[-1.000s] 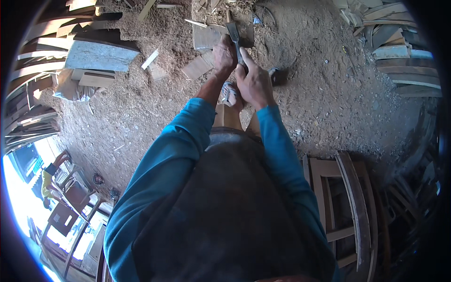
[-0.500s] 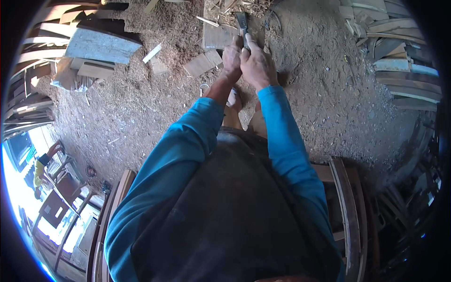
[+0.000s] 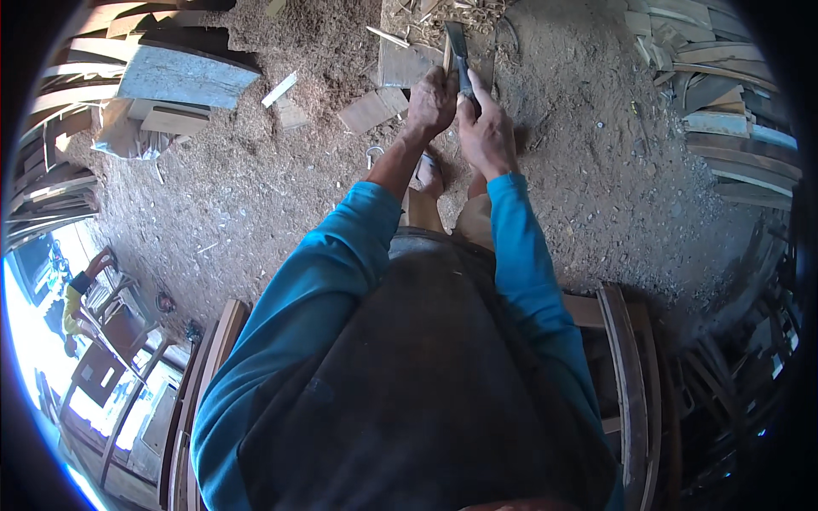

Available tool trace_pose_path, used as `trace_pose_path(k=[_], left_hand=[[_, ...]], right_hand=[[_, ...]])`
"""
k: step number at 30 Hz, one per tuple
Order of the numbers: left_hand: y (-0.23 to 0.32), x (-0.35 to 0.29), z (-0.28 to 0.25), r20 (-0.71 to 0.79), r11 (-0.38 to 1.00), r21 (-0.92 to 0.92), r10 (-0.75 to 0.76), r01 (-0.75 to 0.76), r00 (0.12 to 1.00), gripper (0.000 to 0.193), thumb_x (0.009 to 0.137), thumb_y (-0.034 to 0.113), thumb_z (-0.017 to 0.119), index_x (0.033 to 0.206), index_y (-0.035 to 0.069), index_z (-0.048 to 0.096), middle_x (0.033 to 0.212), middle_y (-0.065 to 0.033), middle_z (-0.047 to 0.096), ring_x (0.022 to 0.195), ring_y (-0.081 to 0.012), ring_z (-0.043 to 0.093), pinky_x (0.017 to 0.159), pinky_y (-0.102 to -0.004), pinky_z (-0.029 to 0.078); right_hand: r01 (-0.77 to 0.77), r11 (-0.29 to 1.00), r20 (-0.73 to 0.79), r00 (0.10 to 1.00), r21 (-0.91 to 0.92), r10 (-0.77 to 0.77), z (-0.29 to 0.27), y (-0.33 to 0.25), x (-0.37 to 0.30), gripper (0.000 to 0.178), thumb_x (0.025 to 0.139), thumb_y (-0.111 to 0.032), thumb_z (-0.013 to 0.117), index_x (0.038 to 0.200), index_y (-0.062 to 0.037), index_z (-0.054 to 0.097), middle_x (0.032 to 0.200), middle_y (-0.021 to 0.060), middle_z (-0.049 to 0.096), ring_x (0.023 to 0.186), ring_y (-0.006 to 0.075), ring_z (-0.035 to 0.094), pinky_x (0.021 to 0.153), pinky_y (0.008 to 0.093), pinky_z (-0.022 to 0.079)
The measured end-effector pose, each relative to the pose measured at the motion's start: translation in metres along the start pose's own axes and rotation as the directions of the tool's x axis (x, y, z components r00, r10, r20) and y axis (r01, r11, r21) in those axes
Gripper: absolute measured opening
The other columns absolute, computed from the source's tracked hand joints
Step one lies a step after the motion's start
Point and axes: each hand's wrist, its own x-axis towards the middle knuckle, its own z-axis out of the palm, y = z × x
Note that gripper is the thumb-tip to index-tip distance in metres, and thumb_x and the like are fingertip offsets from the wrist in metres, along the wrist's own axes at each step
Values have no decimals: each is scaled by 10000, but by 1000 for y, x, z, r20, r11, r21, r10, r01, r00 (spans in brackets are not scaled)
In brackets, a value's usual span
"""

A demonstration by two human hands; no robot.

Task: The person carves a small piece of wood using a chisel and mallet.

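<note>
My right hand point(image 3: 488, 136) is wrapped round the dark handle of a broad-bladed chopping knife point(image 3: 457, 41); its thumb lies along the handle and the blade points away from me. Just left of it, my left hand point(image 3: 433, 106) grips a narrow wooden stick point(image 3: 447, 56) that stands out beyond the fingers beside the blade. Both hands are over the near edge of a flat wooden block point(image 3: 400, 70) on the ground. Pale wood shavings point(image 3: 477, 15) lie around the blade's far end. Most of the stick is hidden by my left hand.
Flat board pieces point(image 3: 365, 116) lie left of the block. Stacked planks point(image 3: 716, 102) line the right, and a whitish board point(image 3: 183, 78) rests on the left pile. My bare foot point(image 3: 429, 175) is below my hands. Another person point(image 3: 72, 307) is at the far left.
My right hand has drawn back toward me and to the right, leaving a gap between the hands. The knife came with it, and the stick now shows beside the blade.
</note>
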Motion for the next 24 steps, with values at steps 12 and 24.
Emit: trace_pose_path(k=[12,24], left_hand=[[-2,2,-17,124,971,-221,-68,95,990,271,1055,233,592,1058,-21,684,836,-191,722,748,-236,679,696,-414,530],[-21,-5,-22,268,659,-720,-24,217,963,431,1118,371,518,1232,-18,665,1001,-119,751,819,-157,685,745,-306,574]], right_hand=[[-21,998,60,998,53,17,-9,-10,-1,539,1030,-288,559,1545,-143,499,1253,288,689,1141,473,671,978,523,539],[-54,996,170,985,67,42,-39,-5,-24,525,1033,-225,591,1536,-91,516,1318,279,667,1191,444,667,992,469,534]])
